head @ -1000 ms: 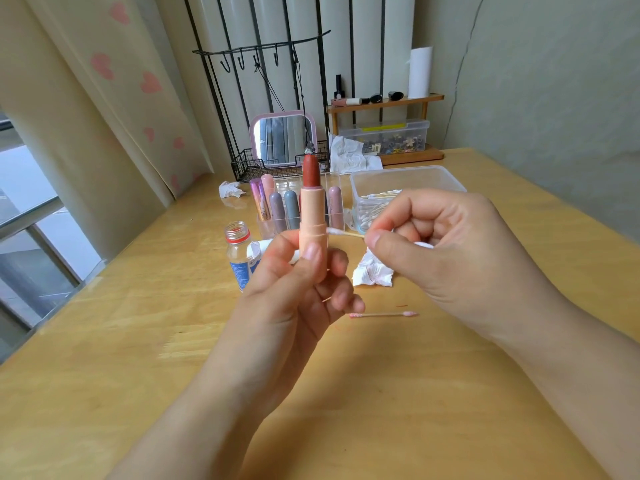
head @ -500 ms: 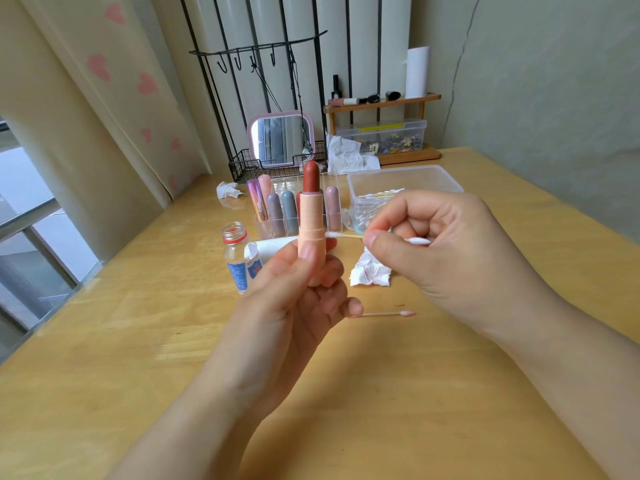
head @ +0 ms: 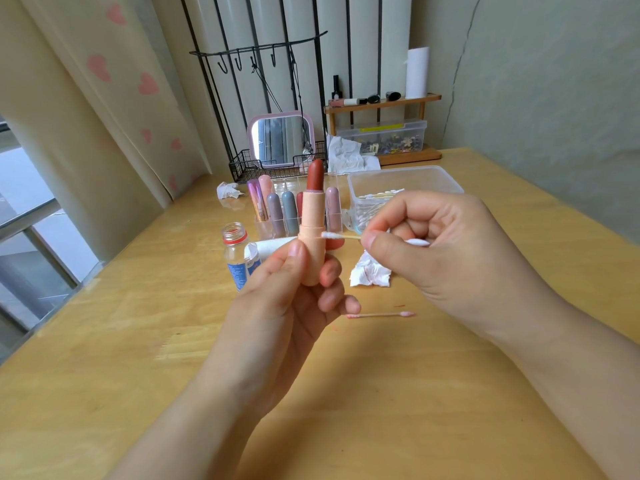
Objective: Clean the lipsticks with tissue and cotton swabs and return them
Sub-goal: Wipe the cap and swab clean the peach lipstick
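A wooden tabletop (head: 138,341) fills the lower frame. Heart-patterned curtains (head: 114,81) hang upper left beside a daylit window (head: 27,216). A grey wall (head: 554,98) stands upper right.

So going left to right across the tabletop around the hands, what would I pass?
Open small bottle → left hand holding the uncapped lipstick → cotton swab touching the tube → crumpled tissue → right hand pinching the swab's stick.

Behind the gripped lipstick (head: 312,233) stand a bottle (head: 239,255) and organizer (head: 294,216); crumpled tissue (head: 370,271) and used swab (head: 381,314) lie right; nearer tabletop (head: 346,393) lies open.
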A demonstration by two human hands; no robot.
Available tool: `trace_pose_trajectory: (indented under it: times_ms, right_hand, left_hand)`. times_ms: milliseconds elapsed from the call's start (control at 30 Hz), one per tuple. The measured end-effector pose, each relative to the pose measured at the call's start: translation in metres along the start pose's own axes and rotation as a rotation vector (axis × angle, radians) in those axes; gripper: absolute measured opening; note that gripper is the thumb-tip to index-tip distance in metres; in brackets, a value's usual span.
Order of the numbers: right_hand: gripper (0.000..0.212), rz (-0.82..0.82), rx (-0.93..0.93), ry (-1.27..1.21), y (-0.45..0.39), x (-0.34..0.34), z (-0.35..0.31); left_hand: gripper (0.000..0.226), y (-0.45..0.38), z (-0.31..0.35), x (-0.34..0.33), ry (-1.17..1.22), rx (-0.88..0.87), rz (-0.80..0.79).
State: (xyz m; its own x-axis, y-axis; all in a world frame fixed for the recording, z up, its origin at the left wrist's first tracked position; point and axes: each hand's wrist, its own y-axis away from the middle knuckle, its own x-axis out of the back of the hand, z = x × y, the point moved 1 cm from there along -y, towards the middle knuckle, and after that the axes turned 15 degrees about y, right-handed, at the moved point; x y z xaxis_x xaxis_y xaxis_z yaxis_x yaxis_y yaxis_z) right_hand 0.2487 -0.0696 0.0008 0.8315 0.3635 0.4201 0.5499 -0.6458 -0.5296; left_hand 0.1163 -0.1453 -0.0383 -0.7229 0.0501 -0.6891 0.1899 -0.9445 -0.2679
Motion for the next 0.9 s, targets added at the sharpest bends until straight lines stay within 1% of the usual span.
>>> trace_pose_trajectory:
  times_ms: [100, 200, 400, 600, 667, 733, 800, 900]
  right_hand:
    - [0.016, -0.002, 0.018, -0.002, 0.0, -0.0013, 0.0005]
    - [0.011, -0.007, 0.006, 0.005, 0.0001, -0.0022, -0.0001]
    - [0.009, -0.002, -0.045, -0.014, -0.0013, -0.0006, 0.0023]
    - [0.018, -0.011, -0.001, 0.01, 0.0006, -0.0016, 0.0006]
    - [0.017, -0.011, -0.001, 0.009, 0.0, -0.0018, 0.0004]
    - [0.012, -0.008, 0.009, -0.004, -0.0007, -0.0026, -0.0002]
    - [0.011, -0.009, 0.021, -0.007, -0.0006, -0.0038, -0.0009]
    - [0.013, 0.001, 0.011, 0.002, -0.0007, -0.0026, 0.0011]
  left_hand:
    - [0.02, 0.0013, 0.0024, -0.0041, -0.029, 0.003, -0.004]
    - [0.006, 0.0027, 0.0019, -0.0036, -0.045, -0.021, 0.013]
    - [0.013, 0.0025, 0.0004, -0.0015, -0.032, -0.02, -0.015]
    - [0.024, 0.0016, -0.0019, -0.0011, -0.067, -0.024, -0.001]
    - [0.025, 0.0016, -0.0031, -0.0012, -0.055, -0.025, 0.019]
    - [0.026, 0.001, -0.0035, -0.0021, -0.032, -0.022, 0.039]
    - [0.023, 0.0012, -0.0038, -0.0034, -0.053, -0.027, 0.037]
    - [0.009, 0.003, -0.0029, -0.0052, -0.107, -0.046, 0.031]
